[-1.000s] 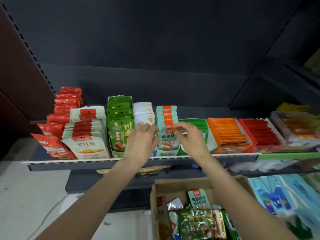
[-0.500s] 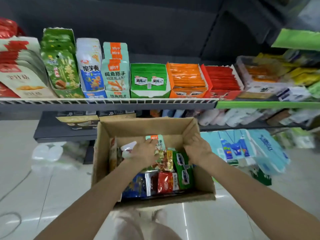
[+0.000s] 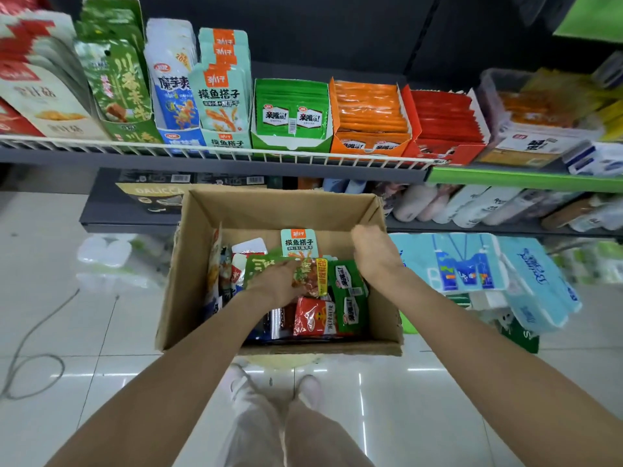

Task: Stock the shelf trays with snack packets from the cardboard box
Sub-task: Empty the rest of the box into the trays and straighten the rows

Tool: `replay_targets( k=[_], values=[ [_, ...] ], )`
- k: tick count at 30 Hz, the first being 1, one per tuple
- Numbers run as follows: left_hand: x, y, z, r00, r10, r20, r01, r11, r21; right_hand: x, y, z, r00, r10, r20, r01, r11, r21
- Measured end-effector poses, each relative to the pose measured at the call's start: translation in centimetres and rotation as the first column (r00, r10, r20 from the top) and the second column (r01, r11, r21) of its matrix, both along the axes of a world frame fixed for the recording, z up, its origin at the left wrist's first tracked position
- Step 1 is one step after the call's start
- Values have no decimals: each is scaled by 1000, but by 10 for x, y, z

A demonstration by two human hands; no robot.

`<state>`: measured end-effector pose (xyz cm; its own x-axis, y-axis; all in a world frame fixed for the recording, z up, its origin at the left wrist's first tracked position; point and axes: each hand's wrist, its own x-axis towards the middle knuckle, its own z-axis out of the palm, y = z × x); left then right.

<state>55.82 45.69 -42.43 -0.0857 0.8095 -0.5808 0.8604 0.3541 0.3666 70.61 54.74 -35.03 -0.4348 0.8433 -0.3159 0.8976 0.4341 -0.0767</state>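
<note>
Reaching into the box with the left hand, fingers curling down onto a green packet lying on top of the heap, though not showing plainly whether gripping it or only pressing on it. Resting the right hand at the box's right wall, fingers bent over the rim, apparently steadying it rather than holding any packet. Sitting low before the shelf, just under the trays already standing nearly full. Looking like flat foil pouches: green with pale lettering under the left hand, a teal one with an orange tab standing upright behind, a red one and a darker green one nearer the body. Judging them light, soft and crinkly, glossy enough for slipping, with contents likely crushing under a hard squeeze. Best pinching by the flat sealed top edge, thumb in front and fingers behind, lifting clear of its neighbours before carrying up to the matching green tray.
</note>
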Motion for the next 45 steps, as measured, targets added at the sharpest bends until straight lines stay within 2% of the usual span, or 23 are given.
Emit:
replay_targets(
  k=[3,5,7,9,11,13,17,21,23,26,28,30,32,35,37,38,40,43,45],
  values=[
    [-7,-5,3,972,165,168,-178,982,63,1,-1,-2,917,-139,-373,126,990,-61],
    [-17,-10,6,968,205,147,-224,967,123,-5,-7,-2,863,-151,-482,96,986,-137],
    [-32,-15,8,984,176,16,-176,976,125,-12,-13,-6,838,-186,-512,54,964,-262],
    [-49,-23,9,995,72,-69,-72,997,-1,-19,-18,-13,805,-282,-522,62,915,-399],
    [-63,-30,9,995,-54,-85,40,987,-155,-25,-22,-21,782,-355,-513,85,875,-476],
    [-69,-36,9,986,-147,-81,127,969,-213,-30,-28,-29,777,-389,-494,91,847,-524],
    [-63,-34,9,963,-241,-122,216,959,-185,-37,-34,-36,752,-452,-480,97,796,-598],
    [-57,-26,4,961,-221,-169,206,973,-102,-39,-32,-37,738,-496,-457,126,767,-629],
    [-60,-27,4,967,-219,-131,211,975,-75,-39,-29,-36,721,-516,-463,139,762,-632],
    [-69,-34,5,988,-155,6,155,988,26,-39,-26,-32,685,-529,-501,121,761,-638],
    [-75,-39,9,982,36,183,-68,983,170,-39,-25,-28,653,-530,-541,114,775,-622],
    [-78,-35,21,898,275,343,-380,878,291,-38,-23,-23,587,-560,-584,121,774,-621],
    [-80,-27,36,749,429,506,-622,718,312,-38,-19,-17,518,-596,-613,109,757,-644],
    [-75,-11,69,401,503,766,-854,507,114,-42,-11,3,464,-622,-631,80,739,-669],
    [-75,-4,91,202,480,854,-920,391,-2,-47,-5,17,427,-624,-654,53,740,-671],
    [-76,-2,102,131,458,879,-934,354,-45,-50,-4,26,405,-631,-662,39,735,-677],
    [-82,2,116,78,431,899,-943,324,-74,-57,-2,43,358,-654,-666,-8,711,-703],
    [-91,9,132,121,461,879,-953,301,-26,-71,0,65,292,-689,-663,-80,674,-735],
    [-93,16,145,110,456,883,-961,277,-23,-83,-1,77,251,-703,-666,-136,656,-743]
  ],
)
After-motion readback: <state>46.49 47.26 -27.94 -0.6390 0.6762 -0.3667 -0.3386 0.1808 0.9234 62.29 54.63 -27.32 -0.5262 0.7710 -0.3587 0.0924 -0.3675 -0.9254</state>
